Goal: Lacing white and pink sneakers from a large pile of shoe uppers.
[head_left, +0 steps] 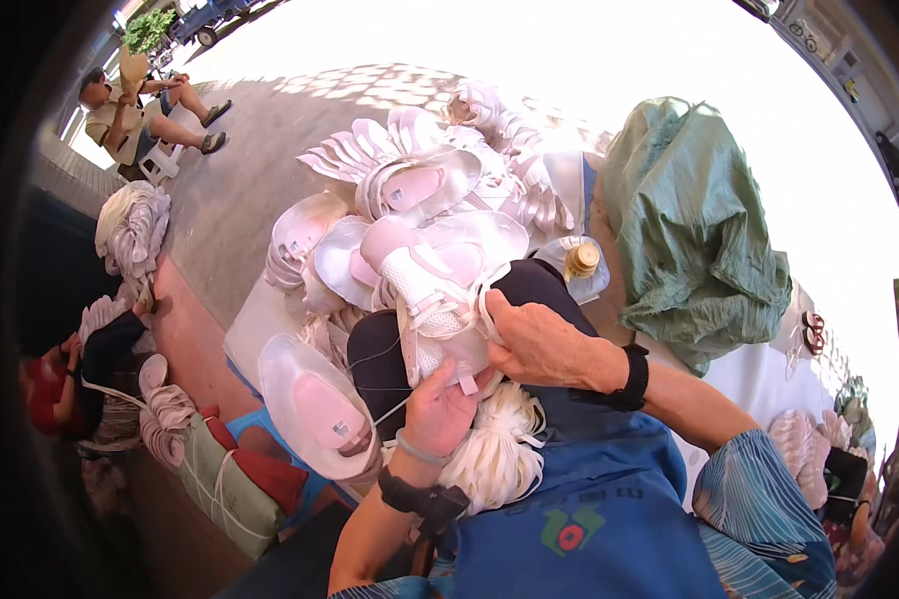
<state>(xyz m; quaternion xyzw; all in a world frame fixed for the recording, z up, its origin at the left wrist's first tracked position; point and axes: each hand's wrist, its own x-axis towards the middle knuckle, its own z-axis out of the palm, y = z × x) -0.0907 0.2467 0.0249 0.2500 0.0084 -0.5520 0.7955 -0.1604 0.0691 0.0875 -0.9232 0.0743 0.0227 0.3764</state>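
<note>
A white and pale pink sneaker upper lies across my lap, toe pointing away. My left hand is closed on its heel end, near a small pink tab. A thin pale strip sticks out leftward by that hand; its kind I cannot make out. My right hand is closed at the upper's right side, fingers pinching a white shoelace there; the fingertips are partly hidden. Just below both hands, a thick bundle of white shoelaces rests on my blue apron.
Ahead lie heaped pink and white shoe parts, with one in a clear shell at my left. A capped plastic jug stands by my right knee, a green sack beyond. People sit at far left and lower left.
</note>
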